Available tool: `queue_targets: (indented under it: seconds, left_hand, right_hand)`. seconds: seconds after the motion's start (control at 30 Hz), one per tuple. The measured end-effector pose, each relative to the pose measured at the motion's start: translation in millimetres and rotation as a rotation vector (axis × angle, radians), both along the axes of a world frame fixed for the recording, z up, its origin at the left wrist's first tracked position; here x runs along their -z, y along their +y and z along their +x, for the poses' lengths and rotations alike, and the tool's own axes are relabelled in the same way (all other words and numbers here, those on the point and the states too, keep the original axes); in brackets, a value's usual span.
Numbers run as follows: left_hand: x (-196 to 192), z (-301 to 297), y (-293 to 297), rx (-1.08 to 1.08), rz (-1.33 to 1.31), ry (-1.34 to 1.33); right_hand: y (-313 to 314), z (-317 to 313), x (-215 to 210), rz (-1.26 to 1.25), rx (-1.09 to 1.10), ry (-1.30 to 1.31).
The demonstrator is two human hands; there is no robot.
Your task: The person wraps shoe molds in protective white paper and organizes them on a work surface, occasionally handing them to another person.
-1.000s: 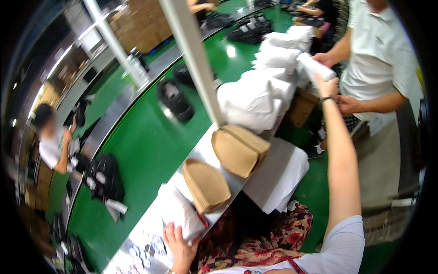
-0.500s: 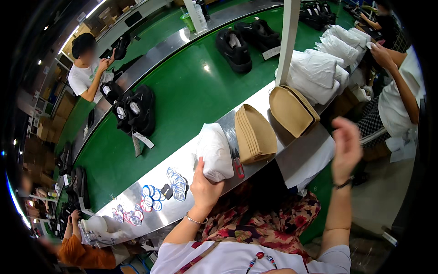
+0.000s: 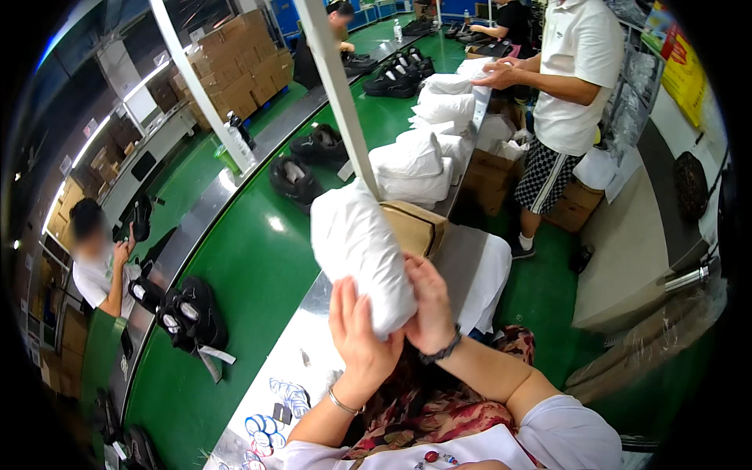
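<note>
A white paper-wrapped bundle is raised off the steel bench edge, tilted with its far end up and to the left. My left hand grips its near left side, fingers laid over the wrapping. On the near right side, my right hand presses against the same bundle. What lies inside the paper is hidden. Just behind it, the brown cardboard inserts stand partly covered by the bundle. Left of my left forearm, blue-and-white round stickers lie on the steel bench beside a small black piece.
More white wrapped bundles line the bench beyond a white post. Black shoes sit on the green belt. A person in white stands at the far right; another handles a shoe across the belt.
The white bundle has come up off the bench in my left hand. My right hand has swung in from the right onto it. The view has turned rightward and up.
</note>
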State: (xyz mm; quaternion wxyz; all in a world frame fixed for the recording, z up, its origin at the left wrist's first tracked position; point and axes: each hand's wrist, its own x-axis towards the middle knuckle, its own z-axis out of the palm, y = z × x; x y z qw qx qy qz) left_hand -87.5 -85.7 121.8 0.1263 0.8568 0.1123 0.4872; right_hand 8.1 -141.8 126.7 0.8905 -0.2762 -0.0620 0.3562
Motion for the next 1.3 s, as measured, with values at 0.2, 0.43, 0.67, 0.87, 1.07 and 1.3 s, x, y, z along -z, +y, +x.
queue_targets:
  seconds: [0.2,0.43,0.67,0.87,1.07,1.3]
  left_hand:
    - [-41,78,29,0.277,-0.627,-0.007]
    - [-29,251,72,0.446,-1.527,-0.363]
    - [-62,369,56,0.365,-1.416,-0.516]
    - [-70,395,124,0.240,-1.030,0.063]
    - [-25,374,159,0.192,-0.413,0.297]
    - [-1,362,147,0.150,-0.246,0.519]
  right_hand:
    - [-38,118,9,0.163,-0.092,0.009]
    - [-34,235,-6,0.054,0.001,-0.148]
    - [-22,320,-15,-0.360,0.547,-1.125]
    - [20,437,8,-0.020,0.220,-0.552]
    - [50,552,33,-0.146,0.467,-0.703]
    - [73,649,65,-0.240,0.571,-0.803]
